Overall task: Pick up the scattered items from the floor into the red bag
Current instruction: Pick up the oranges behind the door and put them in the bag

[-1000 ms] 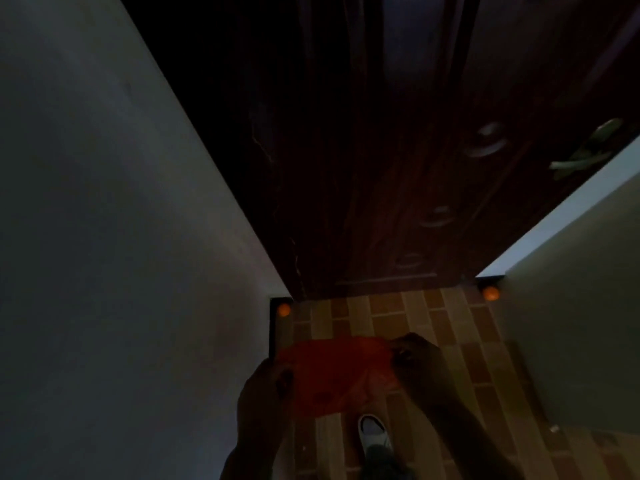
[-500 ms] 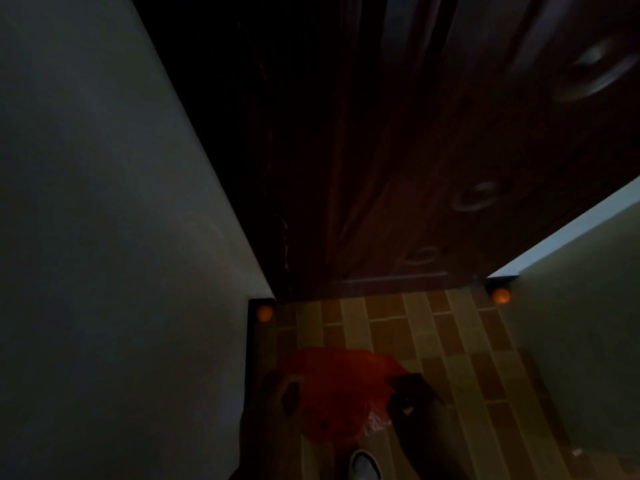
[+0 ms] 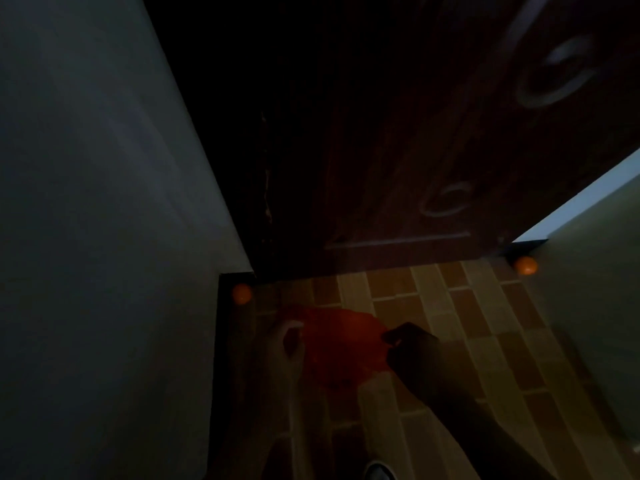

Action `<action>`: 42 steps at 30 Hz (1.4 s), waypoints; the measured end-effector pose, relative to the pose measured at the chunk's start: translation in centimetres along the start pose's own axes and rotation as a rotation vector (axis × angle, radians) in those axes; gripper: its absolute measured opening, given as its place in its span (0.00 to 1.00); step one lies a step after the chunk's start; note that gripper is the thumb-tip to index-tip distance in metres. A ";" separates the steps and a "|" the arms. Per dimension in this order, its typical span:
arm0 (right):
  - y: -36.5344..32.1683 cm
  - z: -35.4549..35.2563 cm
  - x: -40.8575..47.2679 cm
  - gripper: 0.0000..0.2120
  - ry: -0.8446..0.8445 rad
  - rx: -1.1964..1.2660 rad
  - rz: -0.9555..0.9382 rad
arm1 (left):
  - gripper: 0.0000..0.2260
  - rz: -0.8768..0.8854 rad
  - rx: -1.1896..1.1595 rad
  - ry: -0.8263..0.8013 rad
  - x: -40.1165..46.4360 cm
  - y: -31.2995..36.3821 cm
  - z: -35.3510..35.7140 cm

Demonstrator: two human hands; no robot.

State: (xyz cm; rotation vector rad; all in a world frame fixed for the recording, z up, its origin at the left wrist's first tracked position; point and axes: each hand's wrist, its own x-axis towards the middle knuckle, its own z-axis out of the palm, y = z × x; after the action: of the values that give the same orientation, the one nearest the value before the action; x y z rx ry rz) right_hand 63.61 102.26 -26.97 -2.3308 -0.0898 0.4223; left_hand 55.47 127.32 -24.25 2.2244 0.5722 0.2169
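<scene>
The scene is dim and blurred. A thin red plastic bag (image 3: 341, 344) hangs above the tiled floor, held between both hands. My left hand (image 3: 282, 344) grips its left edge and my right hand (image 3: 412, 351) pinches its right edge. One small orange ball (image 3: 241, 293) lies on the floor in the left corner by the door frame. A second orange ball (image 3: 525, 265) lies in the right corner at the foot of the wall.
A dark wooden door (image 3: 415, 150) closes off the far end. Pale walls (image 3: 97, 237) stand close on both sides of the narrow brick-patterned floor (image 3: 450, 313). The toe of my shoe (image 3: 379, 472) shows at the bottom edge.
The view has dipped and swung toward the left corner. Both hands and the bag have moved lower and forward, and the bag now hangs more bunched between them.
</scene>
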 end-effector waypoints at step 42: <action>9.5 9.8 3.7 0.30 0.189 -0.753 -0.128 | 0.34 0.198 0.431 -0.344 3.3 -13.9 13.1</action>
State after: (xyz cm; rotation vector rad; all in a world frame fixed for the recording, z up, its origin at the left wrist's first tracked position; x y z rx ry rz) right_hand 63.31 102.78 -41.07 -3.0660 -0.3560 0.0998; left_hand 58.22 127.91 -43.44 2.6585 0.2214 -0.2080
